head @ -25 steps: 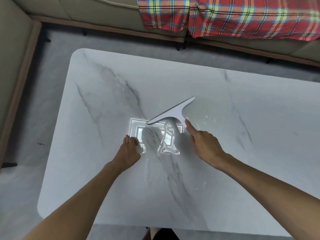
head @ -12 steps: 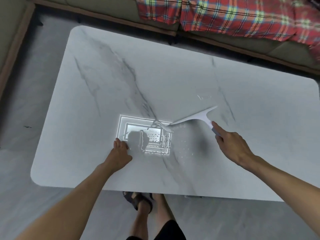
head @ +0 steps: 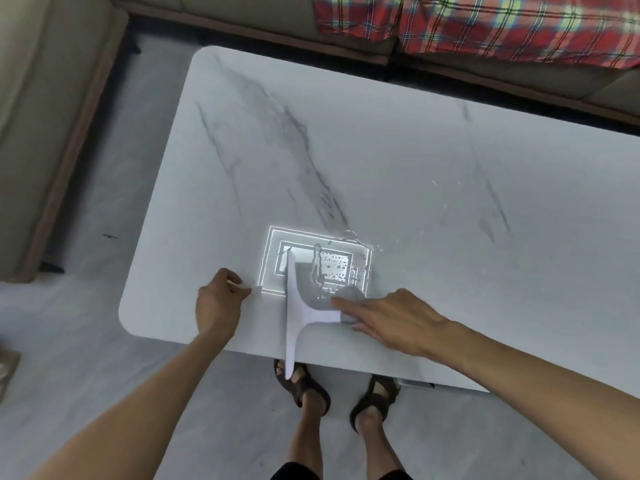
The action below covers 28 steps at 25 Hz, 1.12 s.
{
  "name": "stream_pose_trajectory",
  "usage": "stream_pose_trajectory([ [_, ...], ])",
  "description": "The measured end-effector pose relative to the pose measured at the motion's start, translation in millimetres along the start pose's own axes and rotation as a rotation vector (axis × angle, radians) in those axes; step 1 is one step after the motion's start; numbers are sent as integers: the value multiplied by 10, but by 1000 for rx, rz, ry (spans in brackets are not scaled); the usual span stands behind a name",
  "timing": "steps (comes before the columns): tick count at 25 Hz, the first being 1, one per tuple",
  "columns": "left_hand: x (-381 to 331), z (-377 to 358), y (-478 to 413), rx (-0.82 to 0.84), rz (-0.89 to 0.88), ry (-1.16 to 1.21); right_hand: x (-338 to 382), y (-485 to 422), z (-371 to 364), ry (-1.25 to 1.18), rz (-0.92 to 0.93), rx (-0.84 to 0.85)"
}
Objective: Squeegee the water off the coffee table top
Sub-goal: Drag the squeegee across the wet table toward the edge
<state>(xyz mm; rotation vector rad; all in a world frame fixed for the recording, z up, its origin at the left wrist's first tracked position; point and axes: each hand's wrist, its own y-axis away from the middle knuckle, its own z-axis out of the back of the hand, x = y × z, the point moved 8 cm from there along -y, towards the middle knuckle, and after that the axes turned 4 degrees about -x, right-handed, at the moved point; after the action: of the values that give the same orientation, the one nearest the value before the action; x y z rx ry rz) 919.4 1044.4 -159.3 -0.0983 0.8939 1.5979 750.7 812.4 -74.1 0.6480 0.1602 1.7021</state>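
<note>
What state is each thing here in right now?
Squeegee: held by its handle, blade overhanging the near table edge.
Right hand: gripping the squeegee.
Left hand: curled, resting on the table.
Table: wet, droplets near the middle.
Blanket: draped on the sofa.

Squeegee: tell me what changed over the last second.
The right hand swung the squeegee from slanting across the water to pointing away, its near end now past the table's near edge. The left hand stayed resting on the table.
</note>
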Motion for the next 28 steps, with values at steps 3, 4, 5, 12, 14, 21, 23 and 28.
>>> stream_pose_trajectory([
  [3,315,242,-34,-85,66,-95,662,-616,-264,69,213,74],
  [4,403,287,-48,-100,78,-137,766,-791,-286,91,228,68],
  [5,491,316,-62,-101,86,-168,825,-947,-278,102,225,44],
  [12,499,-113,55,144,75,-191,-20,-907,-48,39,-41,-81],
  [14,347,-326,144,225,16,-217,-447,-554,-36,1,-190,-92],
  [21,-28,-973,365,418,-101,-427,-1497,978,-227,28,-554,-97],
  [23,-34,-1017,366,420,-98,-460,-1596,1239,-244,48,-608,-110],
  [28,-114,-823,348,203,-56,-380,-1298,1212,-124,60,-525,-146],
])
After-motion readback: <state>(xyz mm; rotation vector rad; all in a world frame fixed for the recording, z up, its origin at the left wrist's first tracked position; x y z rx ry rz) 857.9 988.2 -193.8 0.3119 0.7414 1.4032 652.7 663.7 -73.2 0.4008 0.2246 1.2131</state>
